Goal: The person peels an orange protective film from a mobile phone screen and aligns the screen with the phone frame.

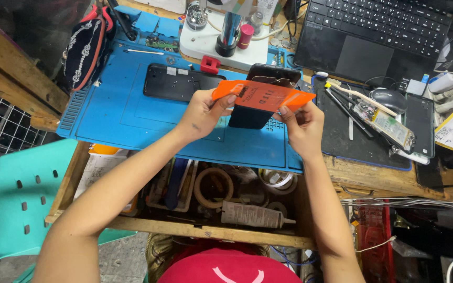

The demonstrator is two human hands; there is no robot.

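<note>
Evidently both hands pinch an orange card (262, 96) by its ends, left hand (201, 112) and right hand (302, 124), above the blue mat (116, 112), over a dark phone (260, 94) (partly hidden); even tension should keep it flat.

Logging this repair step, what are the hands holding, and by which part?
Both hold an orange card: left hand pinches its left end, right hand its right end.
</note>
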